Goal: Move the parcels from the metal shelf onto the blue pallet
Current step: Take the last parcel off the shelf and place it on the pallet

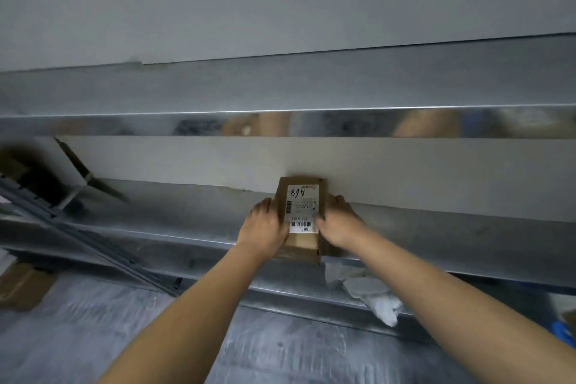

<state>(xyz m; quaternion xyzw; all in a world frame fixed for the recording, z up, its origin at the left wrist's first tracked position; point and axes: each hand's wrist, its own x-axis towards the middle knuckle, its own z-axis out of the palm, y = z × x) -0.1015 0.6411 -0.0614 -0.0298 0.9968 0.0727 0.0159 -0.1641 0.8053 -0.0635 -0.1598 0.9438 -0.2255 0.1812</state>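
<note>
A small brown cardboard parcel (301, 215) with a white shipping label lies on the middle board of the metal shelf (174, 221), close to the wall. My left hand (265, 226) grips its left side. Against the parcel's right side presses my right hand (338, 221), fingers wrapped along the edge. The parcel's near end juts over the shelf's front lip. A sliver of blue at the far right edge may be the blue pallet (565, 332); little of it shows.
An upper shelf board (280, 93) runs across above my hands. A crumpled white cloth (371, 293) lies on the lower shelf below the parcel. A brown box (21, 287) sits on the grey floor at left, beside a slanted grey frame (93, 246).
</note>
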